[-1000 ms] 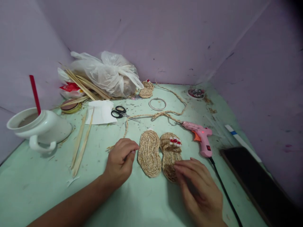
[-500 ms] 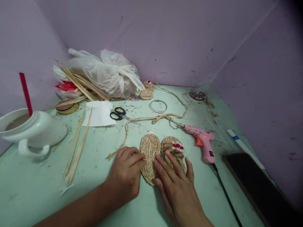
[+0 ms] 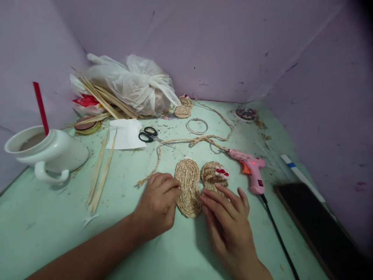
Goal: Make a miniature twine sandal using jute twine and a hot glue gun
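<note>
A woven sole (image 3: 188,186) of coiled straw braid lies flat on the green table. My left hand (image 3: 161,204) has its fingers curled together at the sole's left edge, and its fingertips touch or grip that edge. Along the right edge is my right hand (image 3: 229,221), its fingers apart and slightly bent, holding nothing. Just beyond its fingertips sits a small woven slipper (image 3: 214,173) with red and white beads on its strap, partly hidden by the fingers. A long braided cord (image 3: 180,140) runs behind both pieces.
A pink glue gun (image 3: 250,167) and a dark phone (image 3: 314,225) lie at the right. Behind are scissors (image 3: 150,135), a ring (image 3: 197,126), a bead dish (image 3: 245,114) and a plastic bag (image 3: 140,85). Straw strips (image 3: 103,171) and a white mug (image 3: 52,149) are at the left.
My right hand has lifted slightly and drawn right, off the sole and slipper, uncovering more of both. My left hand stays at the sole's left edge. The view has shifted a little.
</note>
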`<state>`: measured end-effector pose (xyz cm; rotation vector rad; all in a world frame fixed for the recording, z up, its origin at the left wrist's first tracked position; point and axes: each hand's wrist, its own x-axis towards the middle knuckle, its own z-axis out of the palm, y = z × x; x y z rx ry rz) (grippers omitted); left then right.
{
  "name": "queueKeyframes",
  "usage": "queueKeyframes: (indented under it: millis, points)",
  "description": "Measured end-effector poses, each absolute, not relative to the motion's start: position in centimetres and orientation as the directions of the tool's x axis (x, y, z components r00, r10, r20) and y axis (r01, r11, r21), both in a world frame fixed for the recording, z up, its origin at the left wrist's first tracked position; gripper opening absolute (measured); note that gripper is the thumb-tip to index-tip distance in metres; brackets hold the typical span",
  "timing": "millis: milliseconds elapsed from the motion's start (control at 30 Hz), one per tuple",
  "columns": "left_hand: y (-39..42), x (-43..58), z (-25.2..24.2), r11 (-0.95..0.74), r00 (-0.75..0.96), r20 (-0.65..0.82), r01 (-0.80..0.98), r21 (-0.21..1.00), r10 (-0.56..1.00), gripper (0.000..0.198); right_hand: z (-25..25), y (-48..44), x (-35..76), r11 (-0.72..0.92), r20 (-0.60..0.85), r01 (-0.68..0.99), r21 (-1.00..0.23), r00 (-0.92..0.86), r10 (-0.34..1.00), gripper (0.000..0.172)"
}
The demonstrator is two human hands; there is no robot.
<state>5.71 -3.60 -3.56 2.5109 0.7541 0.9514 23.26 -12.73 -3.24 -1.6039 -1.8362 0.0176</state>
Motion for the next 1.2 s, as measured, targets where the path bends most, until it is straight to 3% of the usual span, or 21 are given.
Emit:
queueKeyframes:
  millis: [133,400,600,767,900,1200]
  points:
    - [-3.9,5.5,-3.0,-0.791,0.619,0.518,0.316,0.523,0.590,0.023,-3.1,-13.1,23.7,0.266,0.481,0.868,-0.419,-0.036,0.876,0.024]
    - [-4.2,5.7,-2.1,-0.786,0.695,0.421,0.350,0.510,0.583,0.007,-2.2,-12.7,22.0,0.265,0.482,0.785,-0.560,0.048,0.875,0.015]
    - [-4.2,5.9,-2.1,-0.791,0.718,0.392,0.368,0.488,0.576,0.005,-2.4,-12.6,21.7,0.262,0.464,0.795,-0.547,0.028,0.886,0.015]
    - [-3.6,5.4,-2.8,-0.723,0.523,0.529,0.290,0.627,0.668,0.018,-2.4,-12.6,21.8,0.269,0.469,0.791,-0.549,0.026,0.883,0.012]
    - [-2.9,5.0,-3.3,-0.622,0.417,0.480,0.335,0.708,0.772,0.021,-2.5,-12.6,21.9,0.252,0.457,0.796,-0.549,0.034,0.889,0.010]
    - [-3.1,5.6,-3.1,-0.745,0.574,0.507,0.314,0.589,0.643,0.015,-2.1,-12.6,21.6,0.232,0.429,0.833,-0.503,0.008,0.903,0.009]
